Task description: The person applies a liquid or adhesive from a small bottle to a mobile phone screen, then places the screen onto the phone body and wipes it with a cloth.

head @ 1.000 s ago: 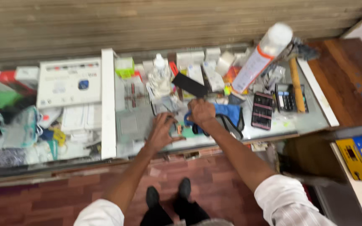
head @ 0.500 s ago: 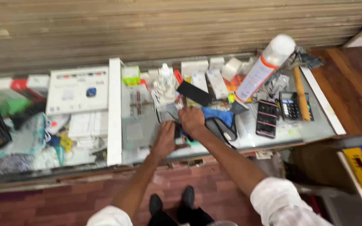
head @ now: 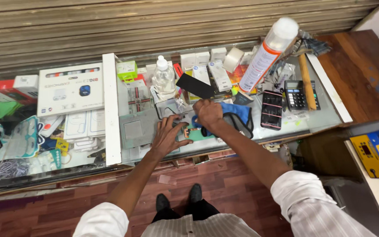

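Observation:
My left hand (head: 168, 136) lies flat with fingers spread on a green mat (head: 197, 134) on the glass counter (head: 286, 127), pinning a small device whose shape is mostly hidden. My right hand (head: 208, 113) is closed around a blue cloth (head: 237, 110) and presses it down just right of the left hand's fingertips. A black phone (head: 194, 86) lies tilted just beyond both hands.
A clear plastic bottle (head: 163, 78) and a tall white and orange spray can (head: 267, 52) stand on the counter. To the right lie a dark phone (head: 272, 109), a calculator (head: 295, 95) and a wooden handle (head: 307, 81). Boxed goods (head: 69, 87) fill the case below.
My view has shifted slightly. My right hand with the blue cloth has moved a little toward the left hand over the mat; the left hand stays pressed flat.

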